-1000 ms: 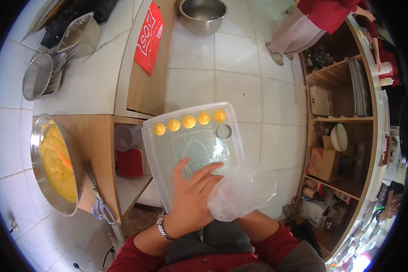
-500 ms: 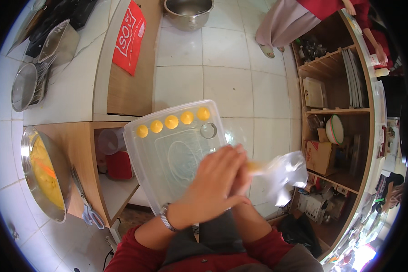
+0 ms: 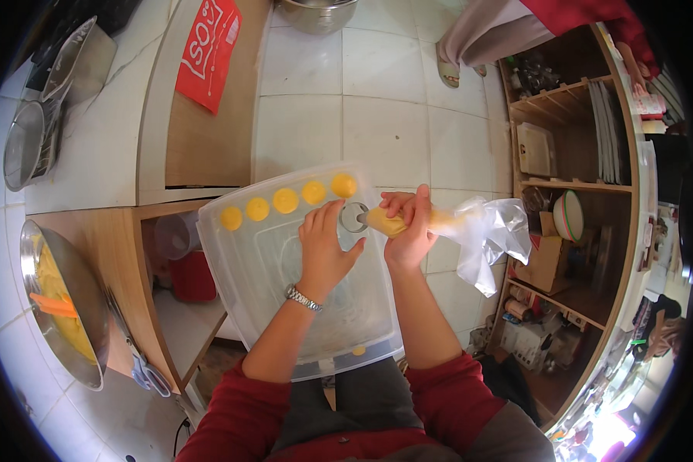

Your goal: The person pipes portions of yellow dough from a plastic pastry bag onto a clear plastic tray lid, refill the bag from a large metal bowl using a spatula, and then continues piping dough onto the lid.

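My right hand (image 3: 410, 231) is wrapped round a clear plastic piping bag (image 3: 385, 222) filled with yellow mixture. The bag lies nearly level, its metal tip at the right side of a small metal ring (image 3: 353, 218). That ring stands on a translucent plastic tray (image 3: 285, 323) at its far right corner. Left of the ring, my left hand (image 3: 323, 250) is over the tray, thumb apart from the fingers and nothing in it. Its fingertips are close to the ring; whether they touch it I cannot tell. A row of several yellow rounds (image 3: 286, 201) runs along the tray's far edge.
A steel bowl (image 3: 92, 308) of yellow mixture with an orange spatula (image 3: 52, 305) stands at left, beside scissors (image 3: 148, 373). Wooden shelves (image 3: 570, 186) holding bowls and boxes line the right. At far right a person (image 3: 500, 31) stands on the tiled floor. A steel pot (image 3: 316, 17) is beyond.
My left hand has come off the bag and moved left over the tray near the ring. My right hand has brought the bag's tip over to the ring.
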{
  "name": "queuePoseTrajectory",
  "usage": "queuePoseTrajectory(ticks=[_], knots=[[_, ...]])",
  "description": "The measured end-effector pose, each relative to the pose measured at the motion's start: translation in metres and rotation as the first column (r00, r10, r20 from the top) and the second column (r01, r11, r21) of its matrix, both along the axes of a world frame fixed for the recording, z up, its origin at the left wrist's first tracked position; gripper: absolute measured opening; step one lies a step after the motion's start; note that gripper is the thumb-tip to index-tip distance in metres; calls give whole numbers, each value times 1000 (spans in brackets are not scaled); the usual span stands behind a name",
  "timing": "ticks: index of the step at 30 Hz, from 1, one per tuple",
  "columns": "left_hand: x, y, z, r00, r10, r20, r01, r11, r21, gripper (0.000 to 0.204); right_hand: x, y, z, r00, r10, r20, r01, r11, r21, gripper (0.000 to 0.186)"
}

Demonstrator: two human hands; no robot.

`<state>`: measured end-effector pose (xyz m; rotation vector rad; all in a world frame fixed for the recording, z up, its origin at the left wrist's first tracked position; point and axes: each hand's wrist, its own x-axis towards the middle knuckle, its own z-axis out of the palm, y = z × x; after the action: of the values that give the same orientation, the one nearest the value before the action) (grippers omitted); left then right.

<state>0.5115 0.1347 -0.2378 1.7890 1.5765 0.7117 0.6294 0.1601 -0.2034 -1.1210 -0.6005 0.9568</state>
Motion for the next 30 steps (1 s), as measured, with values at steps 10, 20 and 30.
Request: queuePoseTrajectory(ticks=[10,20,30], knots=[[-5,5,-6,1000,20,13,-20,1000,11,65,-27,4,-8,949,56,310,-41,998,-56,45],[-8,9,-8,997,21,73,-26,997,70,59,-31,1,-12,960,83,267,-39,985,-166,42],[-8,9,-9,999,-2,48,-3,995,101,56,-30,-1,-15,964,79,254,-44,989,-141,41]])
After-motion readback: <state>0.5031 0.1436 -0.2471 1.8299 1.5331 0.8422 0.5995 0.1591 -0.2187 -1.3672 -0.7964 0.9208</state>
